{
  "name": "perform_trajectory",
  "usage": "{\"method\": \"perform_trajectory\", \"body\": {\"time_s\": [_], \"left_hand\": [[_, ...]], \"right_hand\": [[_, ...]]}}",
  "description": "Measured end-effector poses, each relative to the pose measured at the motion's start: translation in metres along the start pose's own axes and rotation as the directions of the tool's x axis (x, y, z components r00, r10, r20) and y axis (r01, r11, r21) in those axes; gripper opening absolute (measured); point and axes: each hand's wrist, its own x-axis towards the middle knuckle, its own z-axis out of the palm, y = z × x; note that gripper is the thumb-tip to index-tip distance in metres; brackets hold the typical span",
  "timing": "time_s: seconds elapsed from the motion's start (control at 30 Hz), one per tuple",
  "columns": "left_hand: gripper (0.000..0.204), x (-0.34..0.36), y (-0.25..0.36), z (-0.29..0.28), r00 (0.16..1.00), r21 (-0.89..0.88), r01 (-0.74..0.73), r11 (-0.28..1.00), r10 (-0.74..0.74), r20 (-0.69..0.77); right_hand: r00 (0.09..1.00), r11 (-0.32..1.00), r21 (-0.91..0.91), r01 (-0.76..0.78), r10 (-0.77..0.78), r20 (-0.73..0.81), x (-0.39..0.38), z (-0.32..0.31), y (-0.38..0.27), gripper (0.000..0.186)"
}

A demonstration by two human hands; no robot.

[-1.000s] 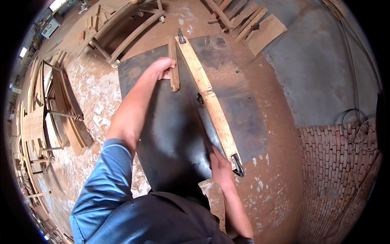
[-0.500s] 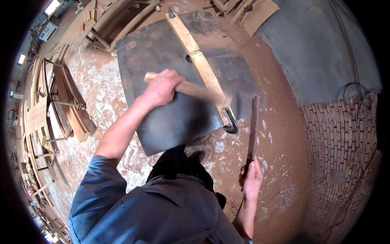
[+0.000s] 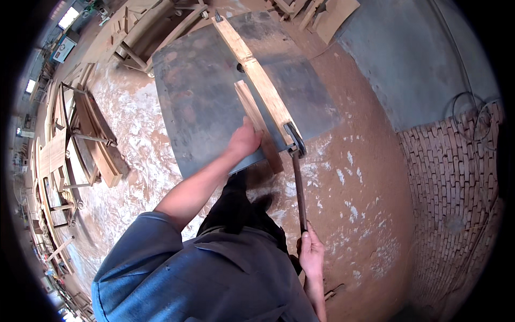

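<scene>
Brown wooden strip (image 3: pixel 249 103) has swung alongside the pale wooden beam (image 3: pixel 269 95); left hand (image 3: pixel 245 140) closed around it.
Right hand (image 3: pixel 311 250) grips a long dark rod (image 3: pixel 299 188), tip beside the black metal clamp (image 3: pixel 298 140); stained grey metal tabletop (image 3: pixel 198 107) beneath.

I view a brown floor (image 3: pixel 370 225) with whitish patches. Brickwork (image 3: pixel 445 188) borders it at right. At left: a rack (image 3: pixel 88 138) of boards (image 3: pixel 100 147). At upper left: a wheeled trolley (image 3: pixel 178 33) and a bright window (image 3: pixel 68 17).
</scene>
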Motion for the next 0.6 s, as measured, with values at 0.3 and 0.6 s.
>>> {"method": "perform_trajectory", "body": {"time_s": [0.3, 0.6], "left_hand": [[0.068, 0.044, 0.003, 0.033, 0.996, -0.011, -0.048, 0.999, 0.047, -0.078], [0.043, 0.058, 0.008, 0.013, 0.995, -0.013, -0.028, 1.0, 0.026, -0.092]], "right_hand": [[0.999, 0.93, -0.365, -0.044, 0.051, 0.01, 0.026, 0.002, -0.023, 0.04], [0.999, 0.831, -0.555, -0.027, 0.049, 0.025, 0.052, 0.013, -0.054, 0.038]]}}
